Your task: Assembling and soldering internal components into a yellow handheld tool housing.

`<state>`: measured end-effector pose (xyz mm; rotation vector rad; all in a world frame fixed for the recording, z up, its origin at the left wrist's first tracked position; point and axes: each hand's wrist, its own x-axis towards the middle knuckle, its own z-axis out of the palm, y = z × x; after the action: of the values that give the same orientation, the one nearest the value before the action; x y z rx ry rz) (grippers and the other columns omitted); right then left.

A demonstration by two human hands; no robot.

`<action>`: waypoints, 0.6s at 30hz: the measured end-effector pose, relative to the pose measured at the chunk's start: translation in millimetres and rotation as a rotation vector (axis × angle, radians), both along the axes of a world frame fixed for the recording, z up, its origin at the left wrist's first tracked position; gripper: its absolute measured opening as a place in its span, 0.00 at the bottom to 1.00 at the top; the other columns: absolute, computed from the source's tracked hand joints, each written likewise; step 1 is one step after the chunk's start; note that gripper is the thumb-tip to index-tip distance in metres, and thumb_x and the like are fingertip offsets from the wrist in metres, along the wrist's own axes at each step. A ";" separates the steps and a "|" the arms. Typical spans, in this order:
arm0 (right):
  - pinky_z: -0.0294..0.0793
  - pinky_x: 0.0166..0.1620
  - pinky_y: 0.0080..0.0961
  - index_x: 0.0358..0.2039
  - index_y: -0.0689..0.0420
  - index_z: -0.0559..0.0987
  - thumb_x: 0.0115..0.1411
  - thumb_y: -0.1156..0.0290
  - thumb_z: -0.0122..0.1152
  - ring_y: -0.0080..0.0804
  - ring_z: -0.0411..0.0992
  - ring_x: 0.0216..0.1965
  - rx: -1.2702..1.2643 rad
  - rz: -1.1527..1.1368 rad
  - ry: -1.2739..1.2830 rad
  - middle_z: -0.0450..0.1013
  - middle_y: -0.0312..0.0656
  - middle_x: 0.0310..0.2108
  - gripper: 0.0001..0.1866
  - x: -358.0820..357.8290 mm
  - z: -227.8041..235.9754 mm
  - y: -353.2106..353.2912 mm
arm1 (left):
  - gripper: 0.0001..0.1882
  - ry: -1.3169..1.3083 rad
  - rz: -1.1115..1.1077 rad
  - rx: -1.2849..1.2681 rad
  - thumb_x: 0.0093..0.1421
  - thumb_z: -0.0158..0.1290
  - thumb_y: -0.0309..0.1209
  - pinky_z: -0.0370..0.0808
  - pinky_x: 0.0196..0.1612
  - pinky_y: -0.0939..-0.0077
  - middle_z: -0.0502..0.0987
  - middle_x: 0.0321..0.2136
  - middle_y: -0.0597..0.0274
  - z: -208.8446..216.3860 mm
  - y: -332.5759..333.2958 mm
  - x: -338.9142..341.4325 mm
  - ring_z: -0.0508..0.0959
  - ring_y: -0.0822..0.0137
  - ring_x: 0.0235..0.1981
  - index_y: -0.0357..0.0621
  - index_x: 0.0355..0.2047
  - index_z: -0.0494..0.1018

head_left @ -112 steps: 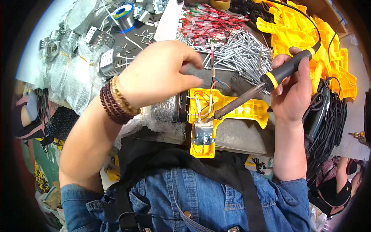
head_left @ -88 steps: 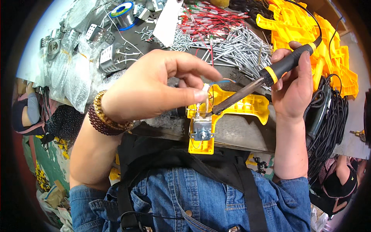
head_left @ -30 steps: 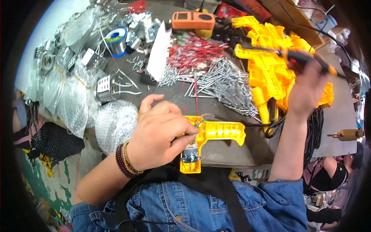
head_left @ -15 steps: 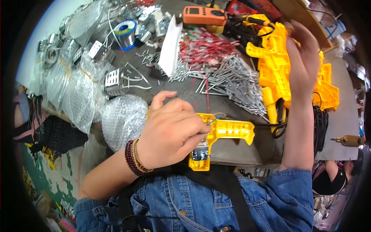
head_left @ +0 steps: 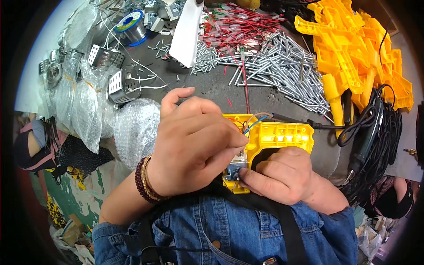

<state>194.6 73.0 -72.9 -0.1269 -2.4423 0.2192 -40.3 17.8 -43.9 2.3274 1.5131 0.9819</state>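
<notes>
A yellow plastic tool-housing half [head_left: 287, 134] lies open side up at the table's front edge, with its handle to the right. Blue and brown wires [head_left: 256, 124] rise from it. A black cable leaves the handle's right end. My left hand [head_left: 194, 141] covers the housing's left part, thumb and index finger pinched together over the inside; whatever they hold is hidden. From the right, my right hand [head_left: 285, 176] curls against the housing below the handle. Its fingertip touches a small dark-grey switch-like part [head_left: 235, 170] inside.
Long screws [head_left: 282, 75] and red-wired parts [head_left: 238, 26] are heaped behind. Yellow housings [head_left: 344, 48] are piled at the right, beside a dark corded tool [head_left: 369, 137]. Bubble-wrapped parts [head_left: 137, 126], metal vented units [head_left: 121, 86] and a solder spool [head_left: 131, 26] stand left.
My right hand has come down from the yellow pile at the far right to the housing in front of me. My left hand stays over the housing. The view has shifted slightly.
</notes>
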 end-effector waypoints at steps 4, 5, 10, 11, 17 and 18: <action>0.63 0.23 0.20 0.38 0.52 0.83 0.45 0.67 0.64 0.20 0.65 0.20 -0.031 0.004 0.011 0.61 0.28 0.21 0.16 0.8 -2.1 -0.2 | 0.11 0.016 0.006 0.020 0.44 0.67 0.25 0.59 0.62 0.52 0.81 0.29 0.76 0.6 0.6 1.8 0.78 0.65 0.36 0.55 0.28 0.80; 0.63 0.23 0.20 0.38 0.52 0.83 0.45 0.67 0.64 0.20 0.65 0.20 -0.043 0.012 0.016 0.61 0.28 0.21 0.16 0.7 -2.5 -0.3 | 0.11 0.017 0.012 0.026 0.44 0.68 0.25 0.59 0.61 0.52 0.81 0.29 0.76 0.7 0.4 2.2 0.78 0.65 0.36 0.54 0.28 0.80; 0.64 0.22 0.20 0.37 0.52 0.83 0.45 0.67 0.64 0.20 0.65 0.19 -0.083 0.026 0.032 0.60 0.29 0.20 0.15 0.3 -5.6 -0.6 | 0.12 0.013 0.012 0.041 0.44 0.68 0.25 0.59 0.61 0.52 0.81 0.29 0.75 0.6 0.5 3.1 0.78 0.65 0.36 0.54 0.28 0.79; 0.64 0.22 0.20 0.37 0.52 0.83 0.45 0.67 0.64 0.20 0.65 0.19 -0.083 0.027 0.027 0.60 0.29 0.20 0.15 0.2 -5.2 -0.7 | 0.12 0.011 0.013 0.038 0.44 0.68 0.25 0.59 0.61 0.52 0.81 0.29 0.75 0.7 0.4 2.8 0.78 0.65 0.36 0.54 0.28 0.79; 0.64 0.22 0.20 0.36 0.53 0.83 0.45 0.67 0.63 0.20 0.65 0.19 -0.073 0.027 0.030 0.60 0.29 0.20 0.15 -1.3 -5.5 -1.4 | 0.13 0.008 0.002 0.038 0.44 0.69 0.26 0.59 0.61 0.52 0.81 0.30 0.75 0.4 0.0 2.6 0.78 0.65 0.36 0.56 0.28 0.79; 0.64 0.22 0.19 0.36 0.53 0.83 0.45 0.67 0.63 0.20 0.65 0.19 -0.069 0.029 0.033 0.60 0.29 0.20 0.15 -1.5 -5.7 -1.5 | 0.13 0.007 0.002 0.037 0.44 0.69 0.26 0.59 0.61 0.52 0.81 0.30 0.75 0.4 -0.1 2.5 0.78 0.65 0.36 0.56 0.28 0.79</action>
<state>193.1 71.5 -78.6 -0.1176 -2.4055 0.3158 -37.8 17.6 -43.5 2.3574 1.5128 1.0117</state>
